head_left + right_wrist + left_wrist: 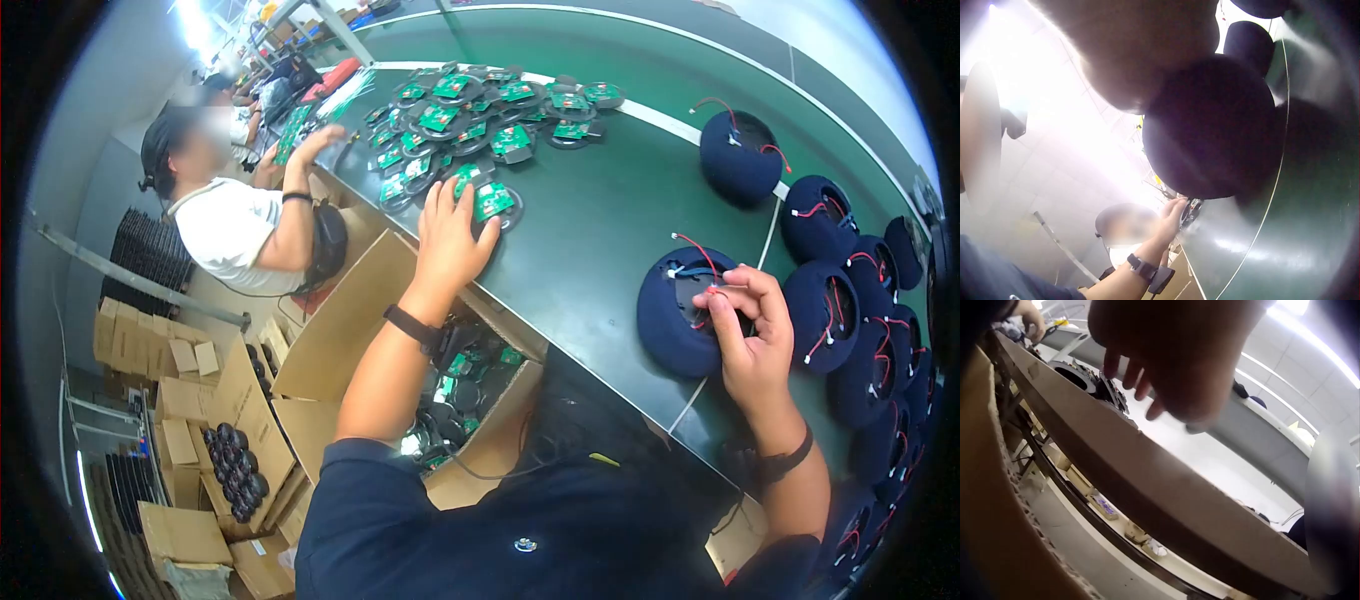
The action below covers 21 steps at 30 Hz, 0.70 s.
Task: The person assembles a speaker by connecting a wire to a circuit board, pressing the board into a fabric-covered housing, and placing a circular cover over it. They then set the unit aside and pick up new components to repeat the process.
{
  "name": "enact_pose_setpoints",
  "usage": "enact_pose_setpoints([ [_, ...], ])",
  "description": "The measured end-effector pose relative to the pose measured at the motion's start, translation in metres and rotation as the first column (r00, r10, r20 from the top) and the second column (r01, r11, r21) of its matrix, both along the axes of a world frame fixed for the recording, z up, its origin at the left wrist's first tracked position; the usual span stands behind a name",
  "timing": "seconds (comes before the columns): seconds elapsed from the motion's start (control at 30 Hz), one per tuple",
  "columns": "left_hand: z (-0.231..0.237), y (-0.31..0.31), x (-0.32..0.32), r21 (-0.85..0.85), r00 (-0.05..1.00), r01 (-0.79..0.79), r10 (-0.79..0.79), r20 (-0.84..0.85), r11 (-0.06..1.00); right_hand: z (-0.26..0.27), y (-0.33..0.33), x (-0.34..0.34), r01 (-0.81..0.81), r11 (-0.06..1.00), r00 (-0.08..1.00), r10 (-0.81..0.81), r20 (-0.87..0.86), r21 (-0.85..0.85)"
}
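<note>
My left hand [452, 245] reaches over the near edge of a pile of green circuit boards on black round parts [438, 118], its fingers fairly straight and spread beside a board [493, 201]. Whether the fingertips touch a board cannot be told. In the left wrist view the left hand [1166, 362] hangs above the table edge. My right hand [757, 335] is at a navy round padded shell [668, 325], thumb and fingers pinching a red wire [699, 250] over its opening. The right wrist view has that shell [1210, 134] dark beside the right hand [1135, 50].
More navy shells with red wires [822, 310] fill the right side of the green table [590, 260]. An open cardboard box [335, 325] holding boards stands below the near edge. Another person [240, 225] sits at the left, hands on a board panel [292, 134].
</note>
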<state>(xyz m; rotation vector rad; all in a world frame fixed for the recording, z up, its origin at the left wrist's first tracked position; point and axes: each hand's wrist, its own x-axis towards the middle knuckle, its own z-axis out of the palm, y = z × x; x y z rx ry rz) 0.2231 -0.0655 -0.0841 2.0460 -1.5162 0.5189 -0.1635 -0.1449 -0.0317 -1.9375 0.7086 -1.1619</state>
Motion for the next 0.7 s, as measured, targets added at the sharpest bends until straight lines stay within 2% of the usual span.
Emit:
enact_pose_setpoints([
  [0.03, -0.008, -0.001, 0.003, 0.050, 0.997, -0.039, 0.036, 0.064, 0.998, 0.001, -0.001, -0.002, -0.027, 0.999, 0.999, 0.026, 0.027, 0.033],
  [0.07, -0.015, -0.002, 0.005, 0.098, 0.990, -0.074, 0.061, 0.129, 0.992, 0.002, -0.003, -0.006, -0.045, 0.999, 0.998, 0.046, -0.040, 0.022],
  [0.1, -0.006, 0.000, 0.001, 0.111, 0.993, -0.017, 0.003, 0.119, 0.994, 0.006, -0.004, -0.006, -0.037, 0.997, 0.996, 0.031, -0.082, -0.069],
  [0.17, 0.000, -0.006, -0.014, 0.120, 0.990, 0.059, -0.073, 0.120, 0.991, 0.007, -0.003, -0.013, 0.005, 0.997, 0.997, -0.010, -0.072, -0.071],
  [0.23, -0.007, 0.001, -0.011, 0.024, 0.992, 0.117, -0.116, -0.041, 0.993, 0.008, -0.008, -0.003, -0.072, 0.996, 0.997, 0.073, 0.010, -0.061],
  [0.3, -0.005, 0.005, -0.021, -0.028, 0.979, 0.144, -0.147, -0.145, 0.989, 0.010, -0.007, -0.005, -0.041, 0.998, 0.999, 0.041, -0.014, -0.050],
  [0.33, -0.001, 0.005, -0.028, -0.023, 0.976, 0.161, -0.163, -0.143, 0.987, 0.012, -0.006, -0.005, -0.043, 0.997, 0.999, 0.041, -0.028, -0.067],
  [0.4, 0.009, 0.007, -0.040, -0.004, 0.920, 0.153, -0.144, -0.365, 0.988, 0.011, -0.009, -0.007, -0.059, 0.996, 0.997, 0.055, -0.049, -0.072],
  [0.5, 0.010, 0.006, -0.042, -0.005, 0.881, 0.259, -0.238, -0.409, 0.966, 0.011, -0.009, -0.006, -0.081, 0.996, 0.997, 0.080, -0.008, -0.031],
  [0.53, 0.012, 0.005, -0.046, -0.006, 0.833, 0.239, -0.208, -0.513, 0.971, 0.011, -0.010, -0.007, -0.101, 0.995, 0.995, 0.101, -0.003, -0.019],
  [0.57, 0.014, 0.006, -0.055, -0.004, 0.831, 0.245, -0.212, -0.514, 0.969, 0.012, -0.010, -0.008, -0.095, 0.995, 0.996, 0.095, -0.002, -0.017],
  [0.63, 0.027, 0.007, -0.083, -0.001, 0.747, 0.237, -0.183, -0.639, 0.972, 0.014, -0.011, -0.010, -0.140, 0.989, 0.990, 0.141, -0.014, 0.036],
  [0.67, 0.023, 0.008, -0.086, 0.024, 0.738, 0.232, -0.160, -0.656, 0.972, 0.015, -0.009, -0.009, -0.136, 0.990, 0.991, 0.136, -0.014, 0.037],
  [0.7, 0.026, 0.008, -0.086, 0.026, 0.737, 0.235, -0.161, -0.656, 0.972, 0.017, -0.007, -0.009, -0.197, 0.938, 0.979, 0.171, 0.114, 0.285],
])
